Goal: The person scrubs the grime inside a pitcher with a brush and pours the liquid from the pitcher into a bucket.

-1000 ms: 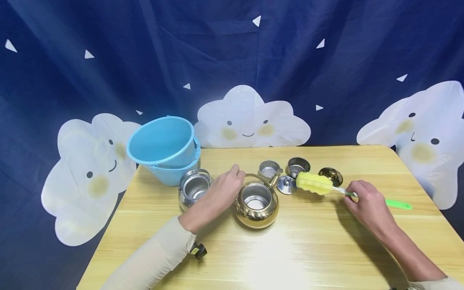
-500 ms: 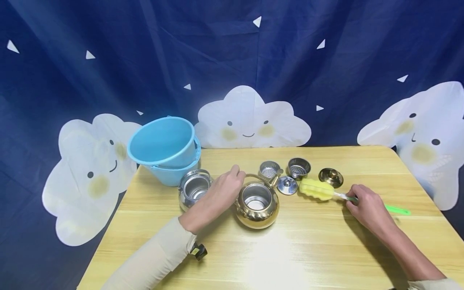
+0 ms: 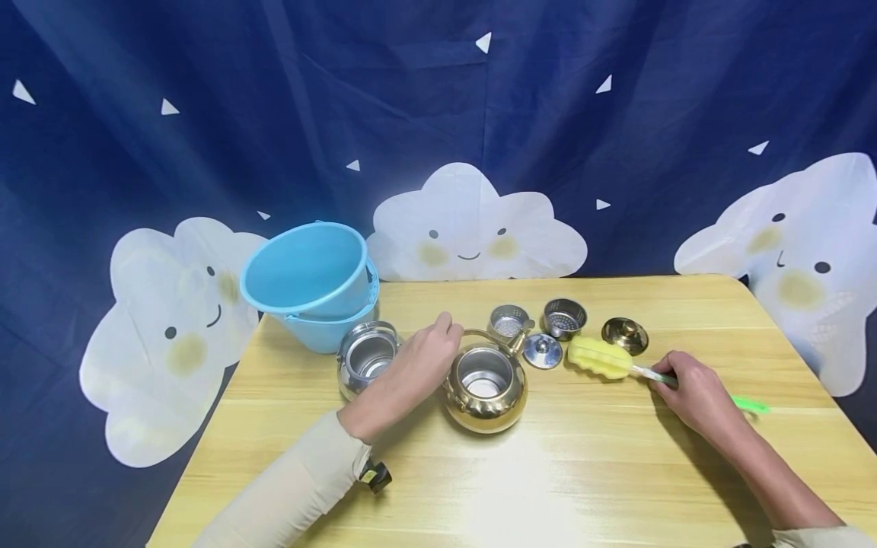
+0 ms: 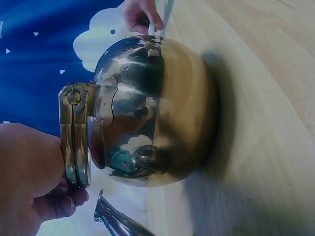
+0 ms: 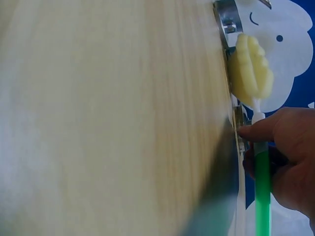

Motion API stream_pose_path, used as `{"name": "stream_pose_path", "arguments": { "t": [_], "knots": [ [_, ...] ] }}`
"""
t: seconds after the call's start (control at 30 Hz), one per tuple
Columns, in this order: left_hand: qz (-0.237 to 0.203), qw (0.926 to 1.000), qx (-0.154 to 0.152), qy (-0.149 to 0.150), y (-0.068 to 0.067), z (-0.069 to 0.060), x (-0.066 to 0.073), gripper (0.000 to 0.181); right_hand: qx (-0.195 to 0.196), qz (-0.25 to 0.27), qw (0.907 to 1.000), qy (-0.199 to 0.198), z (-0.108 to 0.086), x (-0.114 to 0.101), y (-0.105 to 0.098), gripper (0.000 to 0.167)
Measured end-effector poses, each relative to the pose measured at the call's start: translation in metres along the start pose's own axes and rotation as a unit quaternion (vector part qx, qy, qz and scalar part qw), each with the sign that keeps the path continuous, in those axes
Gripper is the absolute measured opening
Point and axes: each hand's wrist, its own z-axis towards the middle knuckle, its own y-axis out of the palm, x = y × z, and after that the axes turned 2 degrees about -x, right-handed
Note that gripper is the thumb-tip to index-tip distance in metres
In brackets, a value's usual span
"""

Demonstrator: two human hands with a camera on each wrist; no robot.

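My left hand (image 3: 428, 358) grips the folding handle (image 4: 75, 137) of a gold teapot (image 3: 488, 403), whose lidless mouth shows a silvery inside. The pot stands upright on the table, its spout (image 3: 522, 335) pointing back and to the right. Farther right, my right hand (image 3: 695, 388) pinches a sponge brush by its green and white stem (image 5: 262, 187). The brush's yellow sponge head (image 3: 600, 358) points left, low over the table, near a silver lid (image 3: 543, 351); whether it touches the wood I cannot tell. A silver teapot (image 3: 368, 356) sits left of the gold one, partly behind my left forearm.
Two stacked light blue buckets (image 3: 308, 274) stand at the table's back left. Two perforated strainers, one left (image 3: 508, 320) and one right (image 3: 565, 317), sit behind the silver lid. A gold lid (image 3: 625, 335) lies to their right. A dark blue cloud-print curtain (image 3: 438, 91) hangs behind.
The right hand has lowered the brush slightly, and its sponge head has shifted down and a little right. The left hand and the gold teapot have stayed in place.
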Motion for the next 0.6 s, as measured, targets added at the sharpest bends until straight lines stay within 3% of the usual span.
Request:
{"name": "stream_pose_path", "arguments": {
  "t": [0.6],
  "knots": [
    [0.0,1.0,-0.004,-0.001,-0.0002,0.0003,0.0004,0.018,-0.1,0.022,0.9945,0.021,0.0043,-0.0023,-0.0085,0.022]
  ]
}}
